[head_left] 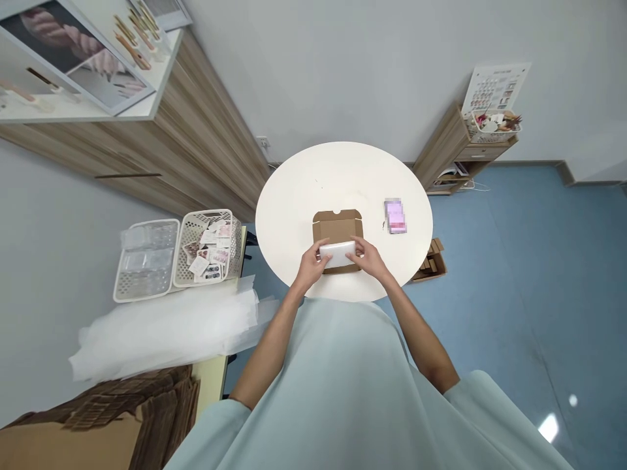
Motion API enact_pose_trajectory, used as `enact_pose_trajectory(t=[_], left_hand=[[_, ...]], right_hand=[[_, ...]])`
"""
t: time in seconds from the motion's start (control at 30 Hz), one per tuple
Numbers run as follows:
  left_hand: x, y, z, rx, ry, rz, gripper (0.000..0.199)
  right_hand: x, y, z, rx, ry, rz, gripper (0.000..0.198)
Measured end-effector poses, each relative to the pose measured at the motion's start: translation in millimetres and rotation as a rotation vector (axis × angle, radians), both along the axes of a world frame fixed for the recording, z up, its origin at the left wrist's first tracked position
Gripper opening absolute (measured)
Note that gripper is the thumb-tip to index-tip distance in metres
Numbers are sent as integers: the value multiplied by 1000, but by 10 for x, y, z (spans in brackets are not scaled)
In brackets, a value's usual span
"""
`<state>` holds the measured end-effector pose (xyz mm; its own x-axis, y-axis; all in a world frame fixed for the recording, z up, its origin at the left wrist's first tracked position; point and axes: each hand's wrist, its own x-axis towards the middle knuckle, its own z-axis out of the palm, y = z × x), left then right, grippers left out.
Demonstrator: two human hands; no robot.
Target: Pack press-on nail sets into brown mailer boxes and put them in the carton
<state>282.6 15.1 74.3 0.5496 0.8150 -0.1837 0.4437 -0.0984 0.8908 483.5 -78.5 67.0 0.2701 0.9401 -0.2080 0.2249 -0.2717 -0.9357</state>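
Observation:
Between my two hands is a small white rectangular packet (337, 255), held level over an open brown cardboard box (337, 228). My left hand (312, 263) grips the packet's left end, fingers on the far side and thumb on the near side. At its right end, my right hand (368, 257) pinches it in the same way. The box's raised lid shows beyond the packet, and part of its base is hidden beneath the packet and hands. Whether the packet touches the box I cannot tell.
A pixelated purple-pink item (396, 216) lies on the round white table (343, 163). To the left stand a white basket of cards (208, 251), a basket of clear packs (147, 258), white wrapping sheets (171, 329) and stacked flat cardboard (98, 424). A carton (431, 264) sits on the floor.

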Motion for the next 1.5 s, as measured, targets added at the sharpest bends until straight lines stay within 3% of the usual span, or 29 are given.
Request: enact_pose_trajectory(t=[0.17,0.27,0.37,0.43,0.6,0.9,1.17,1.33,1.4,1.5], left_hand=[[144,-83,-213,-1,94,242,61],[230,-132,-352,43,204,320,42],[279,-161,-480,92,250,225,15],[284,-169,-546,114,254,159,7],[261,-189,-658,121,266,69,18],[265,-241,-829,145,297,24,23],[273,-263,-888,102,332,-30,29],[295,-261,-817,101,365,-50,29],[284,-202,-738,117,372,-31,24],[233,-6,-596,149,332,105,18]], right_hand=[[-27,-40,-185,-130,-100,-114,50],[-48,-47,-275,-147,-213,-129,38],[-49,-17,-347,-176,-324,-69,18],[-44,16,-383,-231,-395,-9,15],[-49,87,-450,-355,-585,112,25],[-79,132,-569,-342,-762,279,32],[-90,144,-640,-349,-828,325,24],[-103,141,-604,-326,-850,335,22],[-60,148,-564,-279,-825,280,23],[94,200,-510,-155,-744,71,31]])
